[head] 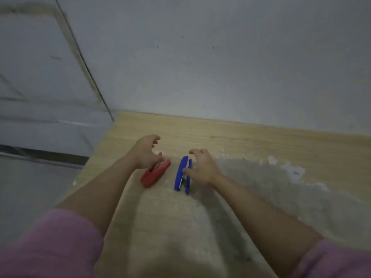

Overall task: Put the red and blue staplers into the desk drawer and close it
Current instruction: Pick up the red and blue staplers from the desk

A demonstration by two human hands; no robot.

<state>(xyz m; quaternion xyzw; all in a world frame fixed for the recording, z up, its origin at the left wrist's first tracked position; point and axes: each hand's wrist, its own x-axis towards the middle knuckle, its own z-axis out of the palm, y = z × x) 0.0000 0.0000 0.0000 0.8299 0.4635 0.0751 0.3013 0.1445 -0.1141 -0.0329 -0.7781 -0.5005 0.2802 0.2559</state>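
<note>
A red stapler lies on the wooden desk top, its jaws partly apart. Beside it to the right lies a blue stapler on its side. My left hand hovers over the far end of the red stapler, fingers curled and apart, the thumb touching or nearly touching it. My right hand is at the blue stapler's right side, fingers spread, the thumb against it. Neither stapler is lifted. No drawer is in view.
A grey wall rises directly behind the desk. The desk's left edge drops off to a grey floor and a pale door or panel. The desk surface right of the staplers looks worn and patchy.
</note>
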